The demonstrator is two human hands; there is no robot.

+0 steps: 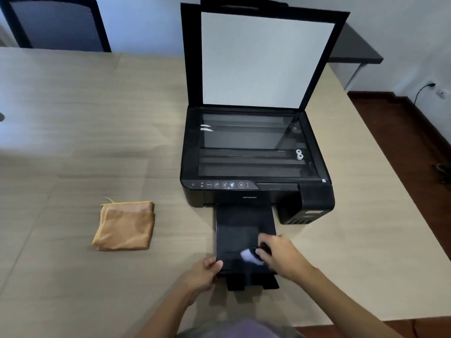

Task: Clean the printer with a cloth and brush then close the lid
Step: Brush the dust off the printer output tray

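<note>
A: How does the printer (256,167) sit on the table (73,118)?

B: Right of centre, its front toward the person. The lid (266,57) stands raised at the back, white lining facing forward over the bare scanner glass (249,145). The output tray (240,235) is pulled out, its long axis running straight from the printer's front to the near table edge.

A: Any writing?

B: "EPSON" on the front panel, just above the tray. The control icons and the side label are too small to read.

A: The cloth (125,225)?

B: Orange, folded, lying flat well left of the tray, untouched.

A: And the hands?

B: The left hand (203,273) pinches the tray's near left corner. The right hand (280,256) is closed around a brush (252,256), its blurred white bristles pointing left on the tray surface.
</note>
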